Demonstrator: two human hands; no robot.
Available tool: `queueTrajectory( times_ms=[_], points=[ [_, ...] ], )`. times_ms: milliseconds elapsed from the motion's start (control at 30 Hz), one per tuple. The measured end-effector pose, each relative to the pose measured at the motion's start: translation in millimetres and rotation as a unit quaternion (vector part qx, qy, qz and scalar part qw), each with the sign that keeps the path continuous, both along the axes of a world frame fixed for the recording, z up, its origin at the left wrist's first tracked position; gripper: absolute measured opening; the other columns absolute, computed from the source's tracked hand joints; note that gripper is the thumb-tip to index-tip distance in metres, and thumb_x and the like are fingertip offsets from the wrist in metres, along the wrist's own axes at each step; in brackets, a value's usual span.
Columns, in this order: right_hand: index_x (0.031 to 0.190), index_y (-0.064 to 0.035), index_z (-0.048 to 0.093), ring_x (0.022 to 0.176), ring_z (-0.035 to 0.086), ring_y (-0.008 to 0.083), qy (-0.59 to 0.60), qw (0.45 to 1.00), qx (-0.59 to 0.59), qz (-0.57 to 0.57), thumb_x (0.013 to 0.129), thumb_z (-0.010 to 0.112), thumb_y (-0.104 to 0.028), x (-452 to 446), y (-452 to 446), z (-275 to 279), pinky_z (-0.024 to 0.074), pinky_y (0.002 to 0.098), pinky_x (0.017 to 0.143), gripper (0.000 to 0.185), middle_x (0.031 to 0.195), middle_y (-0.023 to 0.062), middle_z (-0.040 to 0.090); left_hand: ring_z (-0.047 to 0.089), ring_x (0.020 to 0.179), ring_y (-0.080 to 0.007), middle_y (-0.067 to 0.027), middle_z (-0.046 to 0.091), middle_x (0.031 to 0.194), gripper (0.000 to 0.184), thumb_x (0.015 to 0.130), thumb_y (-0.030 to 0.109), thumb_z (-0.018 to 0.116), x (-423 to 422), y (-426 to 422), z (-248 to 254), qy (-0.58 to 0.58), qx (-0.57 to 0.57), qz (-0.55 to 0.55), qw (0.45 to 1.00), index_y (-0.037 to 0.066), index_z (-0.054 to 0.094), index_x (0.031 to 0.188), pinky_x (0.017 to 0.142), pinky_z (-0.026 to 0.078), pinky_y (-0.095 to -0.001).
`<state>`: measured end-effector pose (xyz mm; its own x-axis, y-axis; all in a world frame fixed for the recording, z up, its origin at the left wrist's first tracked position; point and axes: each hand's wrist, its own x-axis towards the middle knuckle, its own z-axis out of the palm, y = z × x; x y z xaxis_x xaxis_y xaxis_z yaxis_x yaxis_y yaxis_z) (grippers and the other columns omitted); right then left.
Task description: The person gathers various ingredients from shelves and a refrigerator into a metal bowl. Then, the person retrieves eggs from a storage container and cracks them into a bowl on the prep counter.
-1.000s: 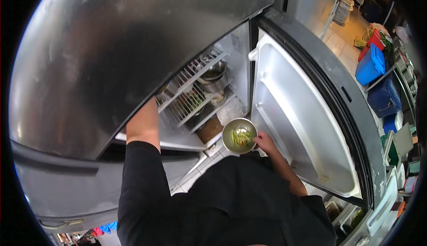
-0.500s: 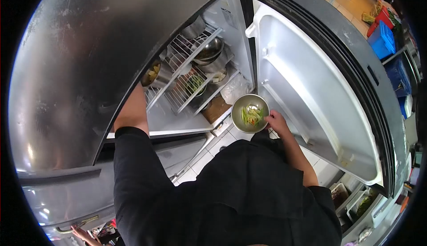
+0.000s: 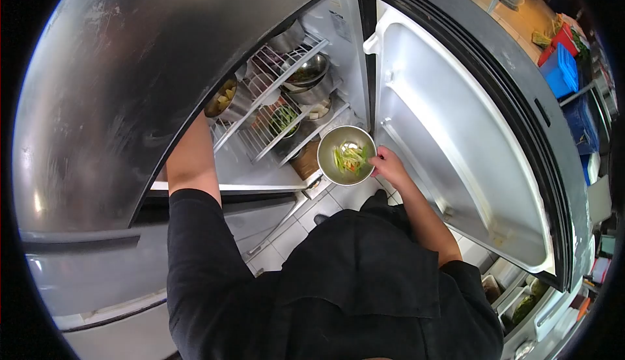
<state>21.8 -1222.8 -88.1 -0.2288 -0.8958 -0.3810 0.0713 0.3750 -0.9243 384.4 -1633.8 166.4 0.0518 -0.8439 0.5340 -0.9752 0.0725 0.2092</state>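
Observation:
My right hand (image 3: 387, 165) is closed on the rim of a metal bowl (image 3: 325, 146). Cut green and pale vegetable strips (image 3: 350, 158), with some orange-red bits, lie inside it. The bowl is in front of the open refrigerator, beside its right door. My left forearm (image 3: 195, 158) reaches up into the refrigerator behind the left steel door, which hides the hand and its fingers. Nearest to that arm is a metal container (image 3: 224, 96) of yellowish pieces on a wire shelf (image 3: 242, 118).
The left steel door (image 3: 117, 99) covers much of the view; the right door (image 3: 462, 125) stands wide open. Other shelves hold a dark-filled bowl (image 3: 307, 72), green vegetables (image 3: 282, 120) and white pieces (image 3: 319, 110). Tiled floor (image 3: 286, 236) lies below. A blue bin (image 3: 560, 72) is at far right.
My right hand and the bowl have moved left and slightly up, closer to the shelves. My left arm stays inside the refrigerator. The other person's hand at lower left has gone from view.

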Motion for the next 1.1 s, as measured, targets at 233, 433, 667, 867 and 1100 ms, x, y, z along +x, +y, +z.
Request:
queueTrajectory(
  times_ms=[233, 433, 667, 867, 1100],
  points=[
    [0.085, 0.0022, 0.053, 0.057, 0.066, 0.022, -0.058, 0.998, -0.018, -0.012, 0.084, 0.061, -0.012, 11.3, -35.1, 25.1, 0.0535, 0.0326, 0.05, 0.016, 0.077, 0.012, 0.059, 0.066, 0.076, -0.0178, -0.0049, 0.07, 0.092, 0.026, 0.091, 0.033, 0.065, -89.8, 92.9, 15.5, 0.152, 0.124, -0.119, 0.973, 0.012, 0.067, 0.106, 0.063, 0.053, -0.0314],
    [0.081, 0.0014, 0.051, 0.049, 0.065, 0.0227, -0.098, 0.995, -0.018, -0.025, 0.086, 0.06, -0.009, 17.7, -55.2, 47.6, 0.0534, 0.0334, 0.045, 0.015, 0.072, 0.0124, 0.059, 0.06, 0.072, -0.0084, -0.002, 0.067, 0.08, 0.013, 0.087, 0.019, 0.068, -187.1, 228.5, -111.9, 0.235, 0.36, -0.317, 0.845, 0.008, 0.066, 0.095, 0.066, 0.049, -0.0258],
    [0.081, 0.0003, 0.051, 0.053, 0.065, 0.0208, -0.083, 0.996, -0.02, -0.017, 0.086, 0.061, -0.011, 12.1, -60.0, 37.3, 0.0527, 0.0312, 0.046, 0.016, 0.072, 0.0106, 0.06, 0.061, 0.068, -0.0114, -0.003, 0.067, 0.074, 0.017, 0.088, 0.019, 0.069, -174.8, 216.0, -144.6, 0.297, 0.403, -0.314, 0.807, 0.002, 0.068, 0.093, 0.066, 0.048, -0.0276],
    [0.083, 0.0009, 0.052, 0.054, 0.065, 0.0202, -0.097, 0.995, -0.037, -0.002, 0.086, 0.061, -0.012, 5.8, -60.8, 33.2, 0.0522, 0.0314, 0.047, 0.016, 0.073, 0.0105, 0.06, 0.059, 0.065, -0.0087, -0.0017, 0.066, 0.071, 0.021, 0.089, 0.023, 0.07, -169.5, 223.1, -130.6, 0.336, 0.41, -0.286, 0.799, 0.003, 0.068, 0.095, 0.061, 0.046, -0.0263],
    [0.084, 0.0018, 0.051, 0.055, 0.066, 0.0214, -0.106, 0.994, -0.027, 0.015, 0.086, 0.061, -0.011, 5.3, -57.4, 34.3, 0.052, 0.0324, 0.045, 0.016, 0.076, 0.0113, 0.058, 0.066, 0.079, -0.0245, -0.0143, 0.068, 0.085, 0.028, 0.093, 0.033, 0.061, -148.9, 233.9, -36.7, 0.217, 0.188, -0.231, 0.93, 0.006, 0.066, 0.101, 0.072, 0.051, -0.0362]
  ],
)
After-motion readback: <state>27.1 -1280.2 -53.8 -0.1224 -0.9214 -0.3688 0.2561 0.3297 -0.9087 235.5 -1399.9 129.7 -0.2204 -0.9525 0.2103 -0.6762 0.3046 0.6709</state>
